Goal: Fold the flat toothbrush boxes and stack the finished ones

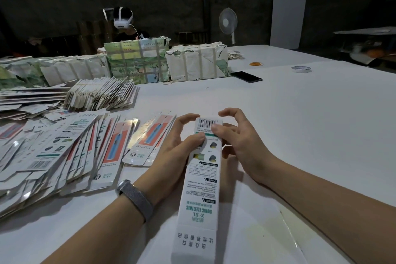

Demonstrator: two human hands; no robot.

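Two hands hold one long toothbrush box over a white table

On the left lies a big messy pile of flat toothbrush boxes (49, 152), fanned out on the white table (300, 126), with a tighter bundle of flat boxes (100, 94) behind it and wrapped paper packs (137, 62) farther back. The left hand (177, 146), with a grey watch band (135, 198) on its wrist, grips the left side of the box in hand (201, 178), thumb on the printed front. This box is in the middle, long and thin, its barcode end pointing away. The right hand (237, 141) pinches the far end beside the barcode, the other fingers spread out. Farther right lie a black phone (246, 76) and a roll of tape (301, 69)
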